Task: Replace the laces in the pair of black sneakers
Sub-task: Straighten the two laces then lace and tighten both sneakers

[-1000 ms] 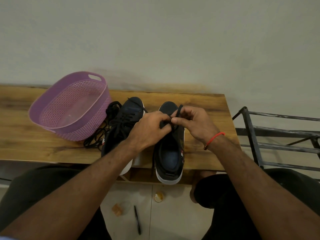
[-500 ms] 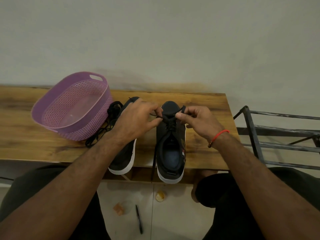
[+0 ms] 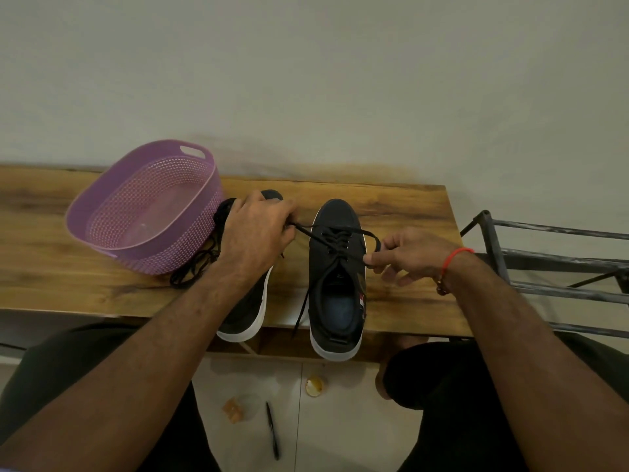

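The wooden counter [image 3: 391, 212] ends just right of the shoes, bare wood around them, and both heels overhang its near edge. Purple basket [image 3: 143, 212] sits left. The right sneaker [image 3: 337, 277] is laced black; left hand [image 3: 253, 233] and right hand [image 3: 408, 255] each pinch a lace [image 3: 369, 235] end, pulled out sideways.

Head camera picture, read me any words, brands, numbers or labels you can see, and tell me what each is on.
No text can be read.
Right sneaker: a small red and white tag on its side, too blurred to read.
Purple basket: no lettering visible.
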A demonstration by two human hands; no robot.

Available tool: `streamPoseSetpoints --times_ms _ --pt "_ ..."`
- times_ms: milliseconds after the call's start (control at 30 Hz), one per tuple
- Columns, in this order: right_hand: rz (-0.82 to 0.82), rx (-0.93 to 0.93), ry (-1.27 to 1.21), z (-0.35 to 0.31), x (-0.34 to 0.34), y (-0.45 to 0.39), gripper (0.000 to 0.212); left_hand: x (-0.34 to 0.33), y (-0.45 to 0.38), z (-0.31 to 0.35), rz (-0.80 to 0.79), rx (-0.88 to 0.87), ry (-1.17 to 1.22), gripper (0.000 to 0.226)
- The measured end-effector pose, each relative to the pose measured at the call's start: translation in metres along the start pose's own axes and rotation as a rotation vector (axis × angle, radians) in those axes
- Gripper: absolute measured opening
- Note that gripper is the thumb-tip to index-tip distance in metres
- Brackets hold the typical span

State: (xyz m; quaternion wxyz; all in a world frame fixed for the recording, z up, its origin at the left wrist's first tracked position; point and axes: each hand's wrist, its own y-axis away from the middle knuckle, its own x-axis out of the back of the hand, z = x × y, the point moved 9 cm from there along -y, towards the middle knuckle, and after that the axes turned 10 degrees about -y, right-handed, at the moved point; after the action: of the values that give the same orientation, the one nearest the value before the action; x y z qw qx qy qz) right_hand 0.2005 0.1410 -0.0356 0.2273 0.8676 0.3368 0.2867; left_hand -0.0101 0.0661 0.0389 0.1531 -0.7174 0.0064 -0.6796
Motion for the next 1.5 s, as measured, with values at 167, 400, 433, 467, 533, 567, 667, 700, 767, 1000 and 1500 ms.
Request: streamPoseSetpoints --times_ms 167,400,433,467,533,567,667,700,767,1000,1500 --pt "-0.015 -0.068 0.045 0.007 -0.007 0.001 0.012 -0.011 0.001 0.004 -0.026 0.025 -0.020 0.014" --pt "0.188 0.035 -0.741 0.003 0.009 0.000 0.006 -0.030 0.004 0.008 -0.170 -0.056 -0.061 0.038" --pt "0.201 0.084 -0.910 -0.002 0.014 0.001 0.004 -0.026 0.005 0.010 -0.145 -0.070 -0.042 0.047" --pt "0.213 0.131 -1.044 -0.007 0.019 0.002 0.003 -0.021 0.006 0.013 -0.109 -0.082 -0.008 0.053" --pt "0.247 0.210 -1.227 -0.013 0.030 0.003 0.005 -0.012 0.007 0.021 -0.052 -0.094 0.095 0.051" --pt "0.270 0.237 -1.277 -0.013 0.035 0.003 0.006 -0.011 0.008 0.026 -0.043 -0.108 0.164 0.043" --pt "0.334 0.282 -1.224 -0.013 0.045 0.005 0.015 -0.015 0.008 0.037 -0.062 -0.074 0.498 0.022" --pt "0.323 0.301 -1.123 -0.017 0.044 0.006 0.017 -0.015 0.008 0.038 -0.087 -0.023 0.628 0.026" --pt "0.202 0.341 -0.875 -0.032 0.030 0.008 0.018 -0.016 0.010 0.045 -0.187 0.092 0.824 0.036" --pt "-0.209 0.316 -0.343 -0.048 -0.029 0.020 0.031 -0.029 0.015 0.055 -0.334 0.406 1.387 0.025" --pt "0.043 0.342 -1.299 -0.040 0.029 0.006 0.011 -0.026 0.023 0.091 -0.350 0.057 1.143 0.017"
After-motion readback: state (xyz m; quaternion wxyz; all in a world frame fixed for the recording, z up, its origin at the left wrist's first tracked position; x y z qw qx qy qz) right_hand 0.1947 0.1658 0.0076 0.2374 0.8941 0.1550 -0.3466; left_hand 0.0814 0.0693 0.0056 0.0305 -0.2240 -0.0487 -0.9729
